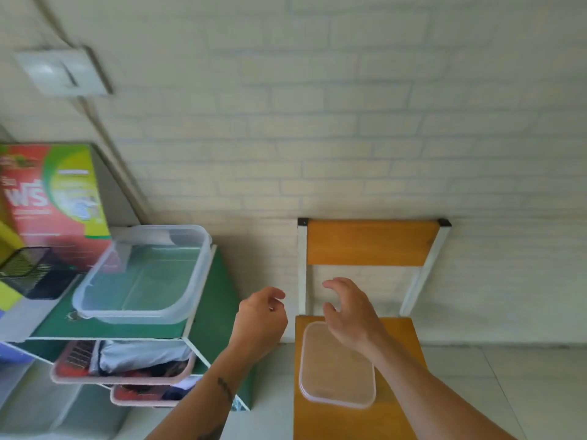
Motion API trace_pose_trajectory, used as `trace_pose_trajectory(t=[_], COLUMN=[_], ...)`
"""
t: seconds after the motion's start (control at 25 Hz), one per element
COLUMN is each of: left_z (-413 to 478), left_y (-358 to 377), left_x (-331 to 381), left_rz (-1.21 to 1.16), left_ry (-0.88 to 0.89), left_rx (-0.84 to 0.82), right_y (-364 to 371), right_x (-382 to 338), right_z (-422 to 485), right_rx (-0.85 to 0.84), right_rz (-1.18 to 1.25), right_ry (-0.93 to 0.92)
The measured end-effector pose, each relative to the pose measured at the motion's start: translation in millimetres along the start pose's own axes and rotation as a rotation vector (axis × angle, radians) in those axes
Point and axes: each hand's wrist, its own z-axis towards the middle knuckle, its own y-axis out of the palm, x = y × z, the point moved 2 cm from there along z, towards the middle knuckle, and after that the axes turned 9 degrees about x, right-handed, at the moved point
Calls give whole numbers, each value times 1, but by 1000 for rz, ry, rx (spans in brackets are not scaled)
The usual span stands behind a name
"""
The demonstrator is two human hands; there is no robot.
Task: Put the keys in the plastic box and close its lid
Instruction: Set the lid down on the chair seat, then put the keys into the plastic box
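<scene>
Plastic box (pixel 143 277): clear, open, sits at the right end of the green shelf top (pixel 203 331), its right wall up against the right edge. Looks empty, though the blur leaves the far left corner unclear. Keys: can't make them out anywhere.

Lid (pixel 330 376): flat on the wooden chair seat (pixel 397 404), left half, near its front edge. My right wrist covers the lid's back right corner.

My left hand (pixel 260 322): in the air between shelf and chair, fingers curled in loosely. Something small and pale glints at the fingertips; can't tell if I'm holding anything.

My right hand (pixel 349 312): above the back of the seat, fingers spread and bent, nothing in it, not touching the lid.

Around that: red-green carton (pixel 47 198) and black mesh basket (pixel 31 271) on the shelf top left of the box, both cut by the frame's left edge. Pink trays (pixel 124 373) in the compartment below, contents a blurred jumble. Brick wall (pixel 317 122) behind.
</scene>
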Motion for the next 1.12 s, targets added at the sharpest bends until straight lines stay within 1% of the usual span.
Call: trace_pose_trajectory(t=[0.12,0.2,0.36,0.44,0.52,0.72,0.96,1.04,1.12], left_z=[-9,-11,-4,4,16,56,107,120,130], left_y=[-41,-69,-134,-168,-200,-270,-308,-310,-310], left_x=[9,6,-21,-39,-59,-121,-197,-217,-235], left_rz=[-49,-58,-89,-92,-110,-133,-84,-50,-11], left_ry=[37,69,57,56,60,69,125,136,139], left_rx=[104,180,321,417,476,518,548,520,439], right_y=[-7,-2,25,42,60,113,161,170,177], right_x=[-37,-60,-114,-142,-166,-214,-244,-249,-251], right_z=[11,16,20,23,28,38,45,46,49], right_rx=[-3,-30,-85,-90,-69,-9,68,96,109], right_rz=[44,75,101,108,95,19,-41,-50,-73], right_ry=[-68,-79,-112,-122,-110,-1,120,146,178])
